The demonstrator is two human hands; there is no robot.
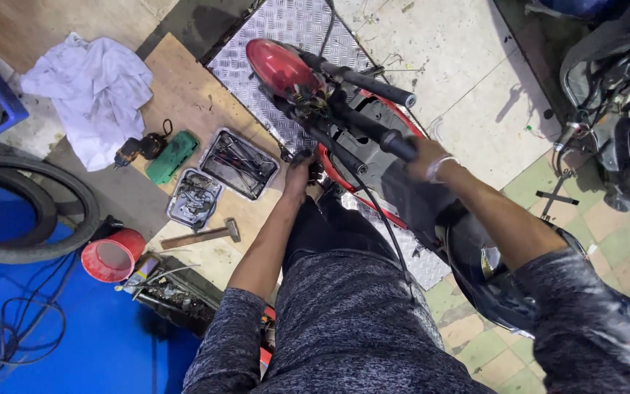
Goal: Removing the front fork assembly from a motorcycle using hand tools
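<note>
I look down on a red scooter (283,67) with its front panels off, standing on a checkered metal plate (286,29). My right hand (426,157) grips the near black handlebar grip (397,144). Reaching down beside the steering column, my left hand (299,174) has its fingertips at the exposed parts under the handlebar; what it holds there is hidden. The far handlebar grip (380,89) sticks out free. My grey-sleeved arms and dark trousers fill the lower frame.
Two metal trays of tools and small parts (238,162) (195,198), a hammer (202,235), a green case (173,157) and a cordless driver (136,149) lie on a wooden board. A white cloth (92,91), tyres (30,211), a red cup (113,255) and another scooter (617,109) surround me.
</note>
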